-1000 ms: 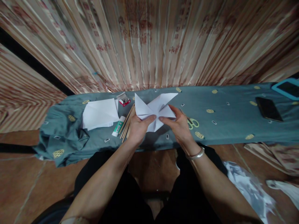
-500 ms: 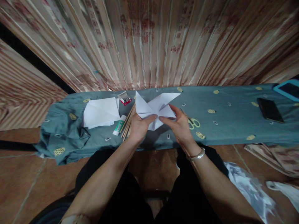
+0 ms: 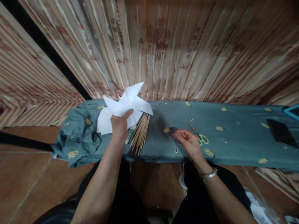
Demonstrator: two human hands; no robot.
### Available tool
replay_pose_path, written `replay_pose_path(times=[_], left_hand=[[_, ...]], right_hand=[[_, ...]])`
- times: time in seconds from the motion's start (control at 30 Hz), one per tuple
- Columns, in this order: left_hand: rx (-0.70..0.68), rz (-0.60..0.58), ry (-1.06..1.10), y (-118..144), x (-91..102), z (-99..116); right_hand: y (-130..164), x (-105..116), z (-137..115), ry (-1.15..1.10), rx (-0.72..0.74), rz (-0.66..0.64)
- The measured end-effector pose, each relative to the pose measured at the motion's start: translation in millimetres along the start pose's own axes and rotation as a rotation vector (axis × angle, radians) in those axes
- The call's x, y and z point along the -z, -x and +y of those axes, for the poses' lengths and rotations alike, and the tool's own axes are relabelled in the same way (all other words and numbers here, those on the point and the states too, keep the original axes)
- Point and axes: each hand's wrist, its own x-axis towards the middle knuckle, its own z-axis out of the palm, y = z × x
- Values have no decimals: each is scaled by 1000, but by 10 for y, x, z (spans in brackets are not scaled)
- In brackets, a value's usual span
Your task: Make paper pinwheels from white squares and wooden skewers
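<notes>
My left hand point(image 3: 120, 126) grips a white folded paper pinwheel point(image 3: 127, 101) and holds it up over the left part of the bench. Under it lie a stack of white paper sheets point(image 3: 102, 124), a green and white glue stick point(image 3: 130, 136) and a bundle of thin wooden sticks point(image 3: 141, 132). My right hand point(image 3: 188, 141) hovers low over the blue-grey cloth point(image 3: 233, 140), fingers loosely apart, holding nothing. Scissors with pale green handles point(image 3: 201, 137) lie just right of it.
A dark phone point(image 3: 281, 132) lies at the far right of the cloth, with a blue-framed tablet corner point(image 3: 293, 111) behind it. A striped curtain point(image 3: 163, 46) hangs right behind the bench. The cloth bunches at the left end point(image 3: 79, 140).
My right hand let go of the folded paper and dropped toward the scissors. My left hand carried the paper to the left, over the paper stack. The view shifted left.
</notes>
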Motion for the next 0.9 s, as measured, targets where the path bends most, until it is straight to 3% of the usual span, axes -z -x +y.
replay_pose_path(times=[0.13, 0.3, 0.37, 0.5, 0.57, 0.6, 0.7, 0.9], left_hand=[[-102, 159, 8, -276, 224, 231], [-97, 176, 21, -386, 418, 297], [-90, 176, 35, -401, 451, 285], [-108, 162, 89, -422, 480, 264], [-98, 146, 85, -421, 492, 262], [-87, 138, 76, -417, 499, 264], [-62, 132, 57, -402, 525, 276], [-74, 128, 80, -404, 552, 296]], right_hand=[[55, -98, 191, 127, -31, -87], [-95, -423, 190, 223, -17, -228], [-302, -634, 107, 340, 78, -310], [-864, -1168, -72, 805, 495, -401], [-1119, -1436, -118, 895, 547, -416], [-1221, -1556, -127, 1046, 584, -449], [-1416, -1824, -123, 1151, 609, -512], [-1537, -2000, -136, 1213, 642, -620]])
